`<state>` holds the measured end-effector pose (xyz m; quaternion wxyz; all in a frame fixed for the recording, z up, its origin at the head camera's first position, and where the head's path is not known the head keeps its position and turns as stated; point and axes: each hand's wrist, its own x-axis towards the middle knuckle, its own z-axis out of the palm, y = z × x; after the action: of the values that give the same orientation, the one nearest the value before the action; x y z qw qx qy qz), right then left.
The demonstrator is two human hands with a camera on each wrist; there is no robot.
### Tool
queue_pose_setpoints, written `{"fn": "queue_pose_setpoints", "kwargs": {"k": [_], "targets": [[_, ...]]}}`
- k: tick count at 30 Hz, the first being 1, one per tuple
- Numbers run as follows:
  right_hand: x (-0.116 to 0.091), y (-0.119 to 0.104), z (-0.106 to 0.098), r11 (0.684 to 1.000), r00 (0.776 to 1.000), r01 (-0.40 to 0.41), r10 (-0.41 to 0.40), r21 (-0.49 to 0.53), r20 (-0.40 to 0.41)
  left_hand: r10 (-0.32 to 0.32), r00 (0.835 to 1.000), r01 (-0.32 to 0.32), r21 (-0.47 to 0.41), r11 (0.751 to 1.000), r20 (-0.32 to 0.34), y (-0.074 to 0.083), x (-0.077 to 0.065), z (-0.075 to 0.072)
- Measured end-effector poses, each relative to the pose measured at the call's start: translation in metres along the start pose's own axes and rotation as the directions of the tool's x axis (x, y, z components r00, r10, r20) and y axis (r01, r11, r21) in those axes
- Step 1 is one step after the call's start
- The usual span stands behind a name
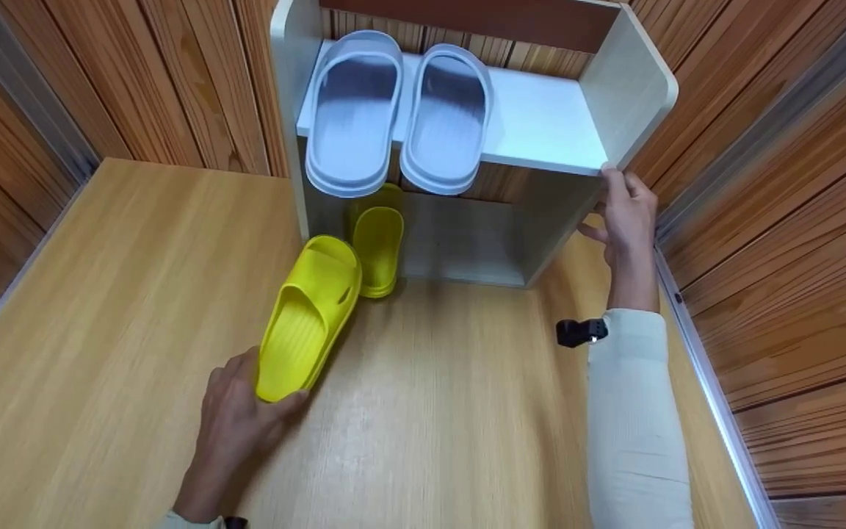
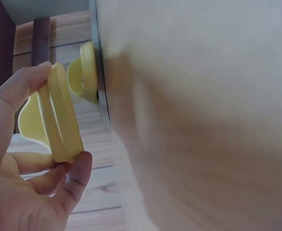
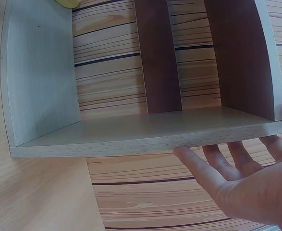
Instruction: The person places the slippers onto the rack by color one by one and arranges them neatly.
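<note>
My left hand [image 1: 236, 411] grips a yellow slipper [image 1: 309, 316] by its heel end, thumb on one side and fingers on the other. The slipper's toe points toward the shoe rack [image 1: 643, 88]. Its mate, another yellow slipper [image 1: 379, 250], sits on the lower shelf at the left, partly hidden under the upper shelf. In the left wrist view the held slipper [image 2: 59, 115] shows its heel end between thumb and fingertips. My right hand [image 1: 628, 217] holds the rack's right side panel at upper-shelf height, with fingers [image 3: 203, 168] along its outer face.
Two grey slippers [image 1: 353, 117] stand side by side on the upper shelf [image 1: 540, 117], heels jutting past its front edge. The rack stands on a wooden floor [image 1: 408, 411], against wood-plank walls [image 1: 195, 81]. A metal rail [image 1: 709, 382] runs along the right wall's base.
</note>
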<state>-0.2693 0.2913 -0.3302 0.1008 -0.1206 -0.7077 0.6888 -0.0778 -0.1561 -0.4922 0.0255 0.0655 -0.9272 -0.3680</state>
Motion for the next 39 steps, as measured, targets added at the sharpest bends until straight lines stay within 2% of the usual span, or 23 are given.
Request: {"fn": "queue_pose_setpoints", "kwargs": {"k": [3,9,17,25,33,39], "targets": [[0.000,0.000,0.000,1.000,1.000,-0.005,0.005,0.002,-0.002,0.016,1.000,-0.016,-0.009,1.000,-0.001,0.007,0.003,0.004],[0.000,0.004,0.005,1.000,1.000,-0.010,0.010,-0.003,0.006,0.004,1.000,-0.004,-0.022,1.000,0.003,0.020,0.006,0.010],[-0.002,0.006,0.001,0.999,1.000,-0.025,0.025,-0.028,-0.005,0.022,1.000,-0.020,-0.109,0.994,0.012,0.038,0.019,0.027],[-0.002,0.003,0.002,1.000,1.000,-0.007,0.006,-0.026,-0.012,0.055,0.996,-0.066,-0.195,0.979,-0.064,0.049,0.029,0.047],[-0.003,-0.001,0.001,0.999,0.999,-0.040,0.039,-0.021,-0.013,0.016,0.997,-0.031,-0.229,0.973,-0.070,0.060,0.041,0.056],[-0.002,-0.002,0.000,0.999,0.999,-0.036,0.035,-0.012,-0.012,0.020,0.996,-0.042,-0.246,0.968,-0.092,0.071,0.051,0.063]]}}
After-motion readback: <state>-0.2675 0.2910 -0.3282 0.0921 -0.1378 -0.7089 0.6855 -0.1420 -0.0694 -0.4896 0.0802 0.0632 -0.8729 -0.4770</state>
